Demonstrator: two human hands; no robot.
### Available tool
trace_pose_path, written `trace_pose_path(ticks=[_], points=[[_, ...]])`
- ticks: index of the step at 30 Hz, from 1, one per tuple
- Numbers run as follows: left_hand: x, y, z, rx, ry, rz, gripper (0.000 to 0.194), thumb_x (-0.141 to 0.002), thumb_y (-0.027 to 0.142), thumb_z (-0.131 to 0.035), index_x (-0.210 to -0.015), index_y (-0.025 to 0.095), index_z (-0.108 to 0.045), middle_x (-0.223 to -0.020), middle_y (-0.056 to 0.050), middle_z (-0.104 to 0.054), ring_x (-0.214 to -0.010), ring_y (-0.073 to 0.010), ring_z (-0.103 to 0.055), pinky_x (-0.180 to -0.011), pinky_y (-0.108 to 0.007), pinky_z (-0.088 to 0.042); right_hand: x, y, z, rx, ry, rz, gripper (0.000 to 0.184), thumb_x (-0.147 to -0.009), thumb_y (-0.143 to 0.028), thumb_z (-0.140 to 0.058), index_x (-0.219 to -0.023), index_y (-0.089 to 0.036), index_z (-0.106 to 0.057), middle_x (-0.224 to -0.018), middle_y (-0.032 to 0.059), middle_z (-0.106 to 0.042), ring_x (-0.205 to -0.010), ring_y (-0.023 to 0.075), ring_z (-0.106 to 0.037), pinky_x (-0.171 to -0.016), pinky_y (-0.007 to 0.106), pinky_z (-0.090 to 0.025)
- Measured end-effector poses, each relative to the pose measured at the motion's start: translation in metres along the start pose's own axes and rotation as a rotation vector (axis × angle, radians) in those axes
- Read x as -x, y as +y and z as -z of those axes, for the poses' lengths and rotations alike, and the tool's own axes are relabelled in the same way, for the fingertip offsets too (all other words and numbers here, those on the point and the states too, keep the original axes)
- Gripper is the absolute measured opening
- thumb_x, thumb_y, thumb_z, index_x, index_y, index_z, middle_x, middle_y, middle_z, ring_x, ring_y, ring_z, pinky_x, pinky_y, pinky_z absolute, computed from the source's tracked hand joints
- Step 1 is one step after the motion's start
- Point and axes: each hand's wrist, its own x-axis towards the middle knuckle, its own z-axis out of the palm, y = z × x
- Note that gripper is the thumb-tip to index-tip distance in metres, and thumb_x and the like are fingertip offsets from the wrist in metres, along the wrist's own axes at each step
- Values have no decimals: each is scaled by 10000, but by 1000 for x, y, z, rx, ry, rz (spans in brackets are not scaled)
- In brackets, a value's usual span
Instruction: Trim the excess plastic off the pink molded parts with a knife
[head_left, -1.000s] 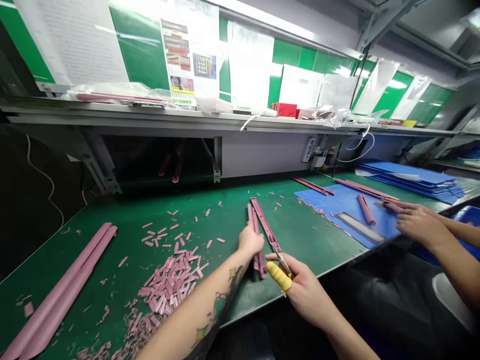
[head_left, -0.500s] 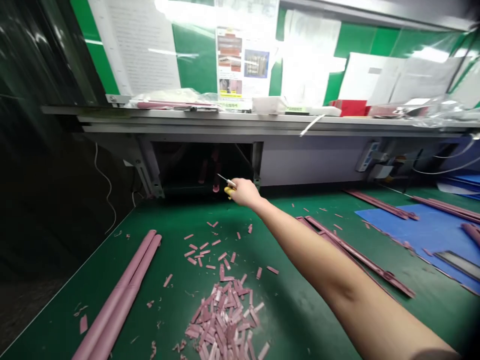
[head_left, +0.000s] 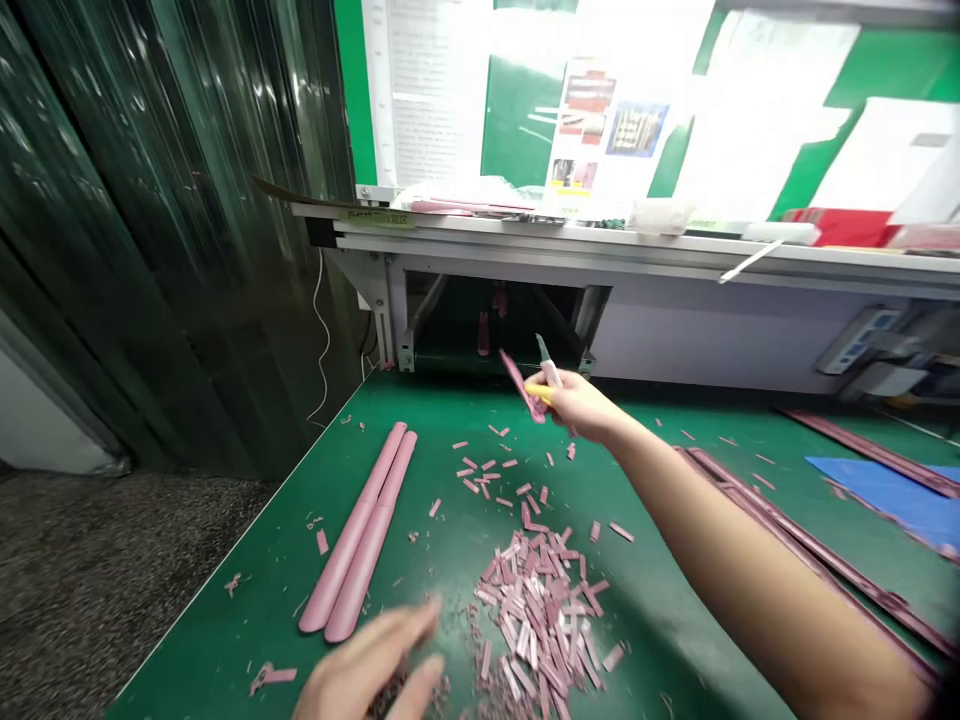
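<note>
My right hand [head_left: 576,403] reaches out over the green bench, closed on a small pair of scissors [head_left: 545,358] and a short pink strip [head_left: 519,385]; a yellow finger cot shows on one finger. My left hand [head_left: 371,665] is low at the near edge, fingers stretched out and blurred, just left of a heap of cut pink pieces [head_left: 544,610]. Two long pink tubes [head_left: 364,530] lie side by side on the mat to the left of the heap.
Long dark-pink rails [head_left: 795,545] lie to the right on the green mat [head_left: 420,420], with a blue sheet [head_left: 892,490] beyond. A shelf [head_left: 600,240] with papers and a red box runs along the back. A dark curtain [head_left: 150,220] hangs on the left.
The view swung left. My right hand drew back from the opening under the shelf and now holds a pink strip with the scissors. My left hand has come into view at the bottom.
</note>
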Motion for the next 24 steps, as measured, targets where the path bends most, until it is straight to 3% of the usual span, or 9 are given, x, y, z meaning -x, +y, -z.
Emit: trace_pose_path(ticks=[2,4,6,9,12,15,18,21,24], points=[[-13,30,-8,-242,107,-252,606,-794,422,-672,-1368,337,-496,-1426,-68,-488,-1329,-345,-397,-1087,-508,-323,73,-4,-2,-132,-67,50,306,-893,-445,-549,-957,-150,-597,-788,45,-663,-511,88,-560,-405,174,-383],[-22,62,-21,-482,276,-535,803,-778,419,-690,-1475,239,-334,-1531,-151,-327,-1387,-398,-281,-1103,-581,-235,138,-7,-7,-462,-270,104,360,-818,-513,-610,-840,-154,-593,-706,39,-647,-418,70,-496,-329,162,-282],[-19,89,-37,-432,248,-689,790,-806,358,-666,-1486,220,-289,-1414,-165,-483,-1291,-360,-431,-1057,-537,-318,185,-8,-16,-773,-392,116,393,-795,-543,-627,-733,-159,-573,-589,10,-584,-374,64,-441,-309,164,-235],[9,108,-59,76,-80,-444,443,-878,261,-572,-1315,265,-502,-1011,-53,-666,-945,-219,-610,-893,-358,-450,220,-3,-31,-938,-272,203,369,-743,-465,-725,-648,-173,-521,-494,-52,-462,-393,48,-366,-362,167,-258],[43,103,-75,524,-297,-66,261,-890,350,-569,-1129,244,-568,-752,15,-567,-723,-129,-570,-786,-259,-474,231,8,-52,-866,-176,235,380,-743,-472,-732,-669,-172,-509,-529,-71,-401,-432,37,-289,-407,174,-259],[63,88,-82,717,-392,151,341,-832,507,-584,-1020,227,-531,-533,93,-347,-374,-65,-325,-396,-191,-381,232,23,-77,-762,-187,182,447,-855,-600,-544,-700,-187,-471,-505,-97,-278,-410,44,-191,-388,187,-213],[68,76,-78,809,-428,348,436,-799,625,-544,-958,220,-515,-535,111,-283,-335,-31,-117,-275,-156,-155,228,39,-90,-658,-159,168,468,-882,-635,-470,-720,-196,-469,-501,-94,-271,-419,67,-230,-410,205,-254],[68,67,-67,801,-343,481,480,-814,651,-519,-882,177,-553,-619,54,-448,-415,-44,-371,-351,-161,-358,223,55,-83,-506,-108,186,425,-884,-604,-500,-853,-185,-559,-615,-46,-442,-548,109,-397,-553,243,-373],[74,58,-52,711,-253,551,465,-829,591,-557,-714,141,-563,-498,31,-475,-460,-92,-502,-437,-206,-473,230,65,-69,-362,-42,206,332,-930,-520,-478,-939,-200,-567,-772,-8,-524,-691,143,-445,-680,280,-388]])
